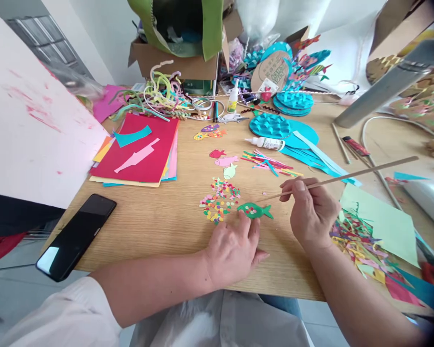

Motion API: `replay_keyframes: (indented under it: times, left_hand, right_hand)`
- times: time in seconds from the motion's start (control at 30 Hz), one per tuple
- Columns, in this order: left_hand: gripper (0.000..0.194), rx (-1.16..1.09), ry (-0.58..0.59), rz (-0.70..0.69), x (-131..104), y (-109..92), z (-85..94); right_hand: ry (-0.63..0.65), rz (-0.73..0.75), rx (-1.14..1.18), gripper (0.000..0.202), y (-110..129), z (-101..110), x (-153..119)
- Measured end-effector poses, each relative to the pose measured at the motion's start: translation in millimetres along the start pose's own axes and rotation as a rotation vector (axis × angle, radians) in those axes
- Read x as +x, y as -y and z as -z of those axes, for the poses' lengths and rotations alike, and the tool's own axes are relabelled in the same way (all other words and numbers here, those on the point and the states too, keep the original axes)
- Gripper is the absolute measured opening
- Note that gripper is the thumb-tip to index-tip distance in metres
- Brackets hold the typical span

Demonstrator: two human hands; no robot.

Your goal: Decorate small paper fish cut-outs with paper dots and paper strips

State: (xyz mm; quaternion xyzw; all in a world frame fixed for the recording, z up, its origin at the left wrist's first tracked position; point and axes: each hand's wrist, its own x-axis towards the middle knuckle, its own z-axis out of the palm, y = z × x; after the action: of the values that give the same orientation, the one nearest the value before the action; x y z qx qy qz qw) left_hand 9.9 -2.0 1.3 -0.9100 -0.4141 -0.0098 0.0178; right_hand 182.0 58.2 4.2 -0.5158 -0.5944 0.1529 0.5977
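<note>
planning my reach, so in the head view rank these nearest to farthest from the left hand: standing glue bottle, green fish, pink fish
From the left hand:
1. Green fish: just ahead, touching the hand
2. Pink fish: farther ahead, beyond the green fish
3. Standing glue bottle: farthest ahead, well beyond both fish

The green fish-shaped paper cutout (254, 210) is spotted with red and pale dots; the long thin wooden stick (347, 176) is plain tan; the small round confetti pieces (221, 210) mix yellow, red, green, pink; the flat rectangular paper sheet (162, 161) is solid red
</note>
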Motion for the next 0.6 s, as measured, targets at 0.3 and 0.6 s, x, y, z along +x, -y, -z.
replay_keyframes:
  times: [0.3,0.6]
  left_hand:
    - [0.067,-0.024,-0.051,0.003,-2.6,-1.0,-2.3]
    - [0.044,-0.277,0.009,-0.014,0.6,-0.2,-7.8]
  right_hand:
    - [0.345,-0.014,0.026,0.023,45.2,-24.7,11.0]
    - [0.513,0.169,0.031,0.021,54.6,-64.1,-5.5]
